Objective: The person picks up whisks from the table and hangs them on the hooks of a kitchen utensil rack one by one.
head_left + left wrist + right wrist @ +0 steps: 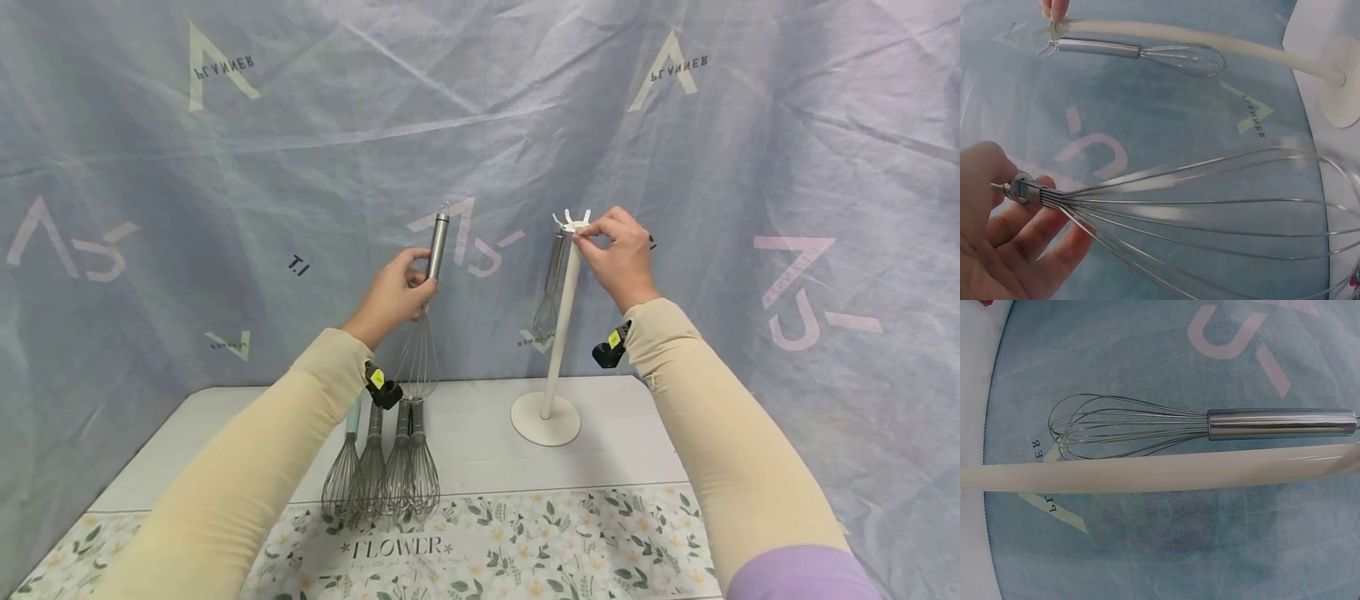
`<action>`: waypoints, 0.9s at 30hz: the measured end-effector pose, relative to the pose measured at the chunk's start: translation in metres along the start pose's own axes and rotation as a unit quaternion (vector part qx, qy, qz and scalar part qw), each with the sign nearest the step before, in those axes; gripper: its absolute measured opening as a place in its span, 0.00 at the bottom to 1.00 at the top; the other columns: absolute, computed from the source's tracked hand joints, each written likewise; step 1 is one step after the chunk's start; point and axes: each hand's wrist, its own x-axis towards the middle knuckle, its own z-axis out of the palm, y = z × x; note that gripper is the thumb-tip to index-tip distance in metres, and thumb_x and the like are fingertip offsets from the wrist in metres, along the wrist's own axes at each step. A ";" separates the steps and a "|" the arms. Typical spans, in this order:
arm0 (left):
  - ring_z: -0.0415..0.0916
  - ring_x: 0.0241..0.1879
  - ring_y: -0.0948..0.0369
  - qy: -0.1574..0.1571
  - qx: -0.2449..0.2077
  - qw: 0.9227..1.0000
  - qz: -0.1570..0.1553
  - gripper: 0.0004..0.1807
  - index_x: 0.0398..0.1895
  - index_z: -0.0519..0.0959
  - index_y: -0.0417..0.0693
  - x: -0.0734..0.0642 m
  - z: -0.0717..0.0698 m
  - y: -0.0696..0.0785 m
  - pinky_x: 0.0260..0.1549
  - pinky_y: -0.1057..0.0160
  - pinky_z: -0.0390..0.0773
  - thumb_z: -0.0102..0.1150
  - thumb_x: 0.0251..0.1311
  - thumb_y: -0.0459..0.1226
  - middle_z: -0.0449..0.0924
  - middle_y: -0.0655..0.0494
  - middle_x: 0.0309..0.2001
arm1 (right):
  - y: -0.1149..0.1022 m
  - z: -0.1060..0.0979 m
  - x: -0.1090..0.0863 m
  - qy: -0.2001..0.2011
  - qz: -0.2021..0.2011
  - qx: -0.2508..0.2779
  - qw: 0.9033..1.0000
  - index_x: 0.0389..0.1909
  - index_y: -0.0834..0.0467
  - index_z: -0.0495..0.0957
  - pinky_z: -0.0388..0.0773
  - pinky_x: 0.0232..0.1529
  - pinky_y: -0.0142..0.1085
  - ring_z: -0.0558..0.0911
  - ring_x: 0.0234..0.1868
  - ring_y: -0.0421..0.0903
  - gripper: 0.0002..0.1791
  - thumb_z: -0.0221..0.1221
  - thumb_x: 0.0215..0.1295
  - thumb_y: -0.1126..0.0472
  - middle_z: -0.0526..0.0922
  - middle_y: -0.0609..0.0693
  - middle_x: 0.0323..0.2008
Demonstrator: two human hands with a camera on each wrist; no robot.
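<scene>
My left hand [393,287] holds a steel whisk [438,246] upright by its handle, the wire loops hanging down above the table. In the left wrist view, the fingers lie around the lower end of the handle, where the wires begin. At the right, my right hand [621,254] pinches the hooked top of a white stand [558,350] between thumb and fingers. A smaller steel whisk [553,268] hangs from a hook on the stand's left side. The right wrist view shows this hanging whisk [1282,424] beside the pole [1147,475]; the right hand is out of that picture.
Several whisks [374,467] lie side by side on the white table [480,450], below the left hand; one has a mint handle [352,418]. A floral mat [570,542] covers the near edge. Behind hangs a grey-blue printed cloth [480,100].
</scene>
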 end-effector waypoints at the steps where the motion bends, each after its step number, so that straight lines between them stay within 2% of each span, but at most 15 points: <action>1: 0.80 0.35 0.52 -0.004 -0.002 1.000 0.002 0.29 0.74 0.64 0.59 0.000 0.002 0.001 0.30 0.57 0.82 0.56 0.72 0.39 0.83 0.50 0.44 | 0.000 0.000 0.000 0.000 -0.001 0.001 1.000 0.30 0.64 0.86 0.67 0.38 0.38 0.76 0.34 0.49 0.04 0.71 0.60 0.67 0.77 0.55 0.30; 9: 0.79 0.34 0.52 -0.034 0.008 0.999 0.023 0.29 0.76 0.62 0.58 0.005 0.017 0.011 0.30 0.57 0.81 0.54 0.74 0.37 0.84 0.46 0.47 | 0.000 0.000 -0.001 0.001 -0.002 0.004 1.000 0.29 0.64 0.86 0.68 0.38 0.39 0.76 0.35 0.50 0.05 0.71 0.60 0.67 0.77 0.56 0.30; 16: 0.80 0.36 0.51 -0.045 0.015 0.998 0.031 0.29 0.76 0.63 0.58 0.010 0.033 0.026 0.29 0.58 0.80 0.53 0.73 0.36 0.84 0.51 0.43 | 0.000 -0.001 0.001 0.002 0.004 -0.001 1.000 0.29 0.64 0.86 0.65 0.37 0.35 0.76 0.34 0.49 0.05 0.71 0.60 0.67 0.78 0.57 0.31; 22: 0.77 0.30 0.54 -0.056 0.040 0.996 0.052 0.29 0.75 0.64 0.58 0.016 0.049 0.038 0.27 0.59 0.78 0.54 0.73 0.36 0.83 0.50 0.42 | 0.000 -0.002 0.001 0.004 0.005 -0.005 1.000 0.29 0.64 0.86 0.63 0.36 0.35 0.75 0.33 0.49 0.04 0.71 0.60 0.67 0.77 0.57 0.31; 27: 0.76 0.27 0.56 -0.065 0.057 0.994 0.061 0.28 0.73 0.66 0.57 0.020 0.059 0.042 0.26 0.60 0.76 0.54 0.72 0.35 0.84 0.51 0.40 | 0.000 -0.001 0.000 -0.002 0.007 -0.005 1.000 0.30 0.64 0.86 0.65 0.37 0.37 0.75 0.34 0.49 0.04 0.71 0.60 0.66 0.77 0.55 0.31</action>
